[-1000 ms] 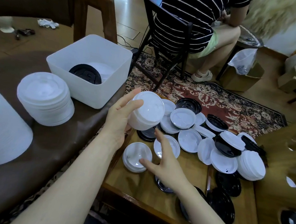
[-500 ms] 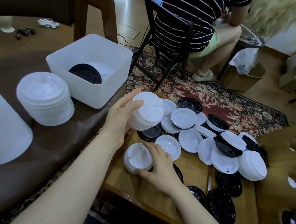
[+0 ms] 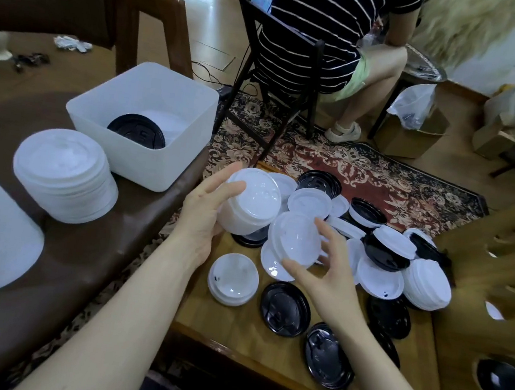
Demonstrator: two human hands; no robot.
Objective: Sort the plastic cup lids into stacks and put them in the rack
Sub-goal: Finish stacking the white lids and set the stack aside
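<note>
While held aloft, white lid (image 3: 294, 240) in right hand (image 3: 326, 271), stack (image 3: 250, 205) in left hand (image 3: 203, 212).

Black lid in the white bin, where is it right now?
Head view, upper left: the black lid lies flat inside the white bin on the brown surface, behind the stack of white lids.

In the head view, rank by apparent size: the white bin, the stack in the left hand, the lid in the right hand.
1. white bin
2. stack in left hand
3. lid in right hand; close to the stack, so uncertain
</note>
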